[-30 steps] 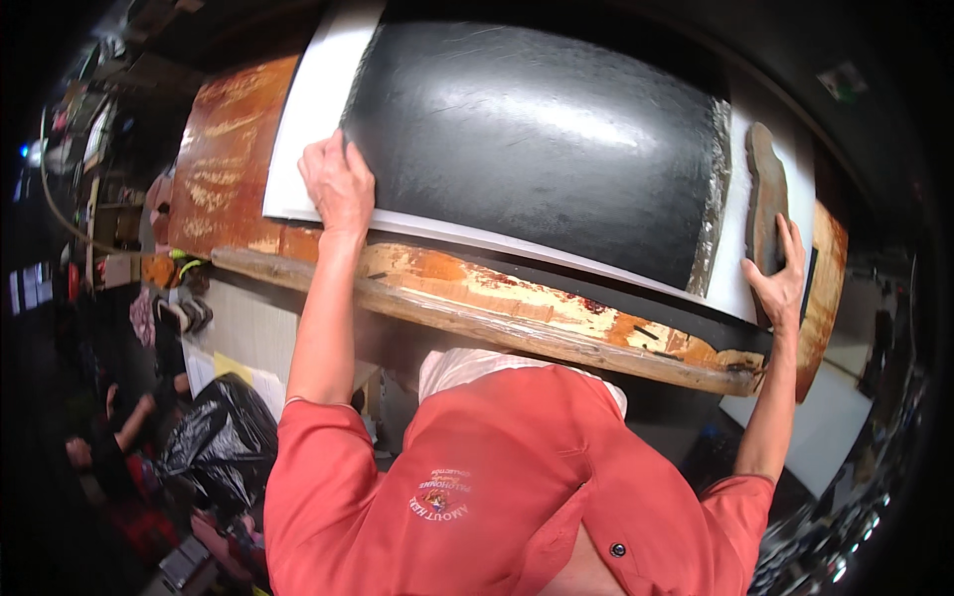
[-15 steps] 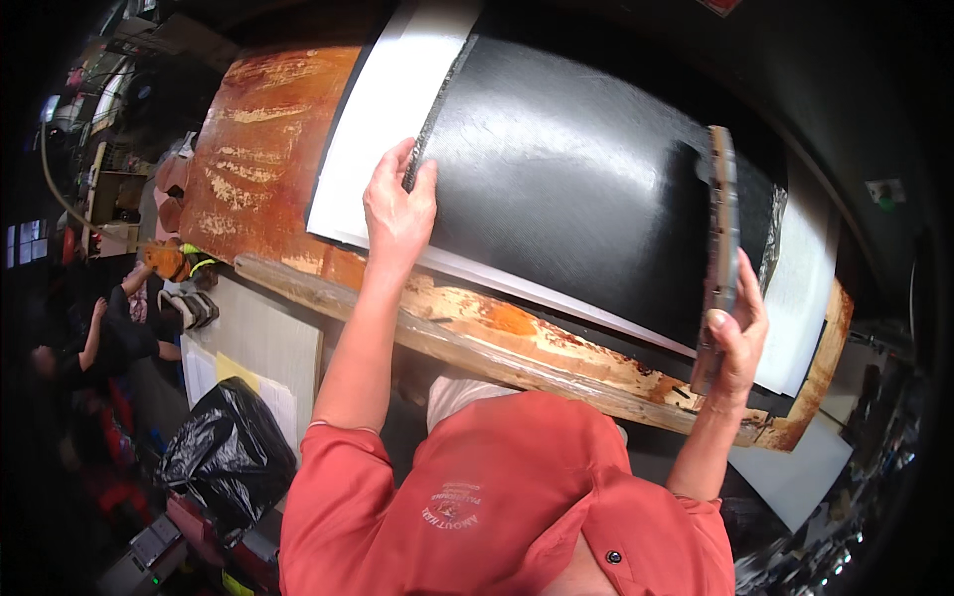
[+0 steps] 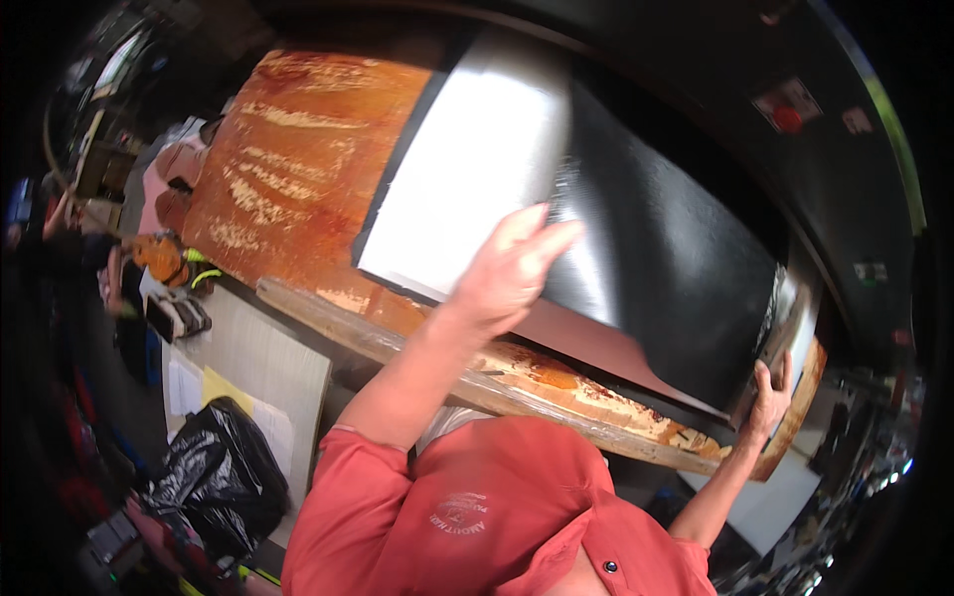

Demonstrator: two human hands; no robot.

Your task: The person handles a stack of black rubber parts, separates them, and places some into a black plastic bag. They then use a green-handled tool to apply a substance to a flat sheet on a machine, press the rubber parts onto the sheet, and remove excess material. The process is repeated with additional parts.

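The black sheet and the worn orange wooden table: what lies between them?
A white sheet lies under the black sheet on the table, head view.

A workshop: a big worn workbench (image 3: 298, 189), its orange surface scuffed and chipped along the edge, fills the middle. At nine o'clock stand cluttered shelves (image 3: 94, 149) and an orange tool (image 3: 159, 256); at seven o'clock sits a black rubbish bag (image 3: 219, 482).

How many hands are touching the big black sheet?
2. The left hand presses flat on the black sheet near its left edge; the right hand grips the sheet's right end. Parts of both hands are hidden.
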